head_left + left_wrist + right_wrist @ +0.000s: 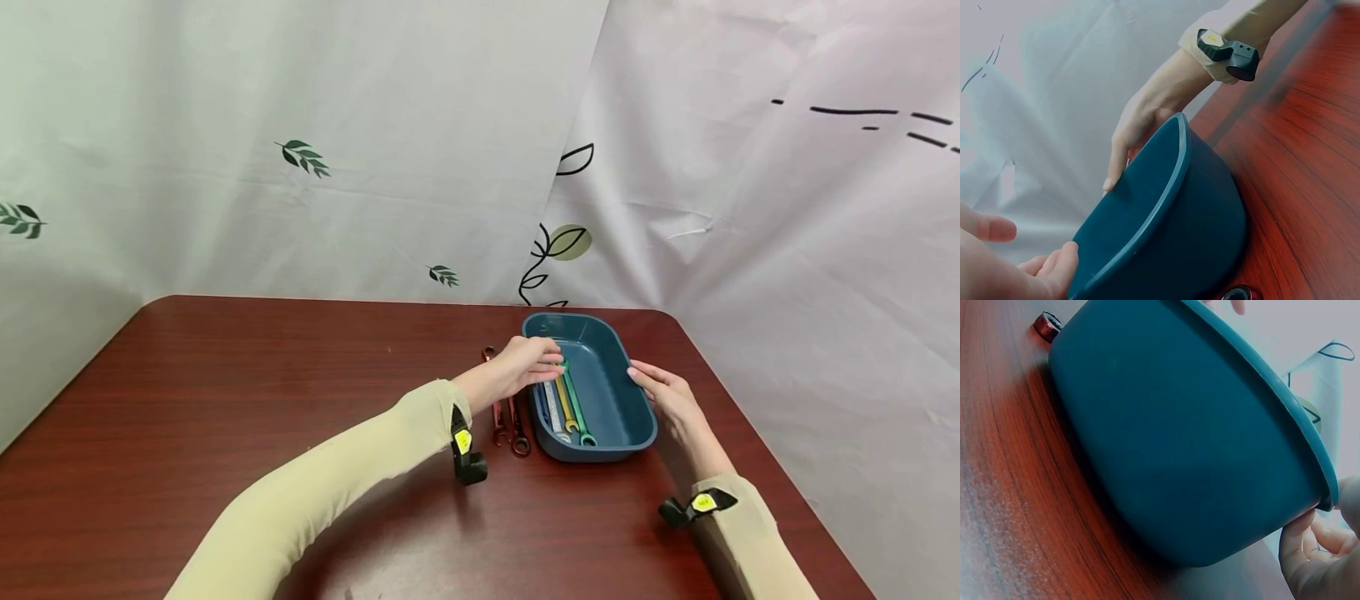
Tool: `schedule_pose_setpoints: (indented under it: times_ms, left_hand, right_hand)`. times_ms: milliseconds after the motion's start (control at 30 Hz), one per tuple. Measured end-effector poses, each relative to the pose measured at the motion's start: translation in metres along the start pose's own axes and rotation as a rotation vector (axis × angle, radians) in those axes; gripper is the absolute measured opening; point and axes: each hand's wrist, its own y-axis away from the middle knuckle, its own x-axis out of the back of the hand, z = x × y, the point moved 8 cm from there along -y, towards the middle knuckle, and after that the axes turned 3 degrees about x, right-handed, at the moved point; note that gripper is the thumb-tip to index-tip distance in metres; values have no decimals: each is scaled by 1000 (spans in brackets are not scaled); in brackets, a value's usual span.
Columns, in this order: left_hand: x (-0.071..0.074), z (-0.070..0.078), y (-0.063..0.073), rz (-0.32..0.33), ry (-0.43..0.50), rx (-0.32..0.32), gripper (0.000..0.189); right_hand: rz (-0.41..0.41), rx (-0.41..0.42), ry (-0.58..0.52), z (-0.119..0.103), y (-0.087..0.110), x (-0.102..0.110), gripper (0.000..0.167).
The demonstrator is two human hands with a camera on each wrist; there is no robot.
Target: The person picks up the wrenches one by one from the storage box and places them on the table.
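A blue plastic bin (603, 412) stands on the table, with several combination wrenches lying along its left side. Among them are a green wrench (575, 404), a yellow wrench (564, 406) and a silver wrench (553, 408). My left hand (525, 364) is over the bin's left rim, fingers extended inward above the wrenches. In the left wrist view its thumb (997, 229) stands apart from the fingers, with nothing between them. My right hand (670, 400) grips the bin's right rim, thumb over the edge and fingers against the outer wall.
Two red wrenches (517, 429) lie on the brown table (262, 400) just left of the bin, partly under the left hand and wrist. Behind the table hangs a pale curtain (375, 167) printed with leaves. Each wrist wears a small black camera (470, 468).
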Motion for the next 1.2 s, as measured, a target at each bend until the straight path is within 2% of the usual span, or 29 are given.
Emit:
schedule_pose_setpoints:
  times_ms: [567,833,1000,1200]
  left_hand:
    - [-14,-2,-14,45,-29,29,47]
    - [-19,-9,-21,40,-33,81,46]
    - [-23,-11,-20,53,-75,78,54]
    - [-23,-17,-25,92,-94,108,62]
  right_hand:
    - [7,16,-36,0,-2,-1,67]
    - [9,6,-13,0,-2,-1,68]
    - [12,8,-10,0,-2,-1,67]
    - [13,15,-9,-1,-2,-2,68]
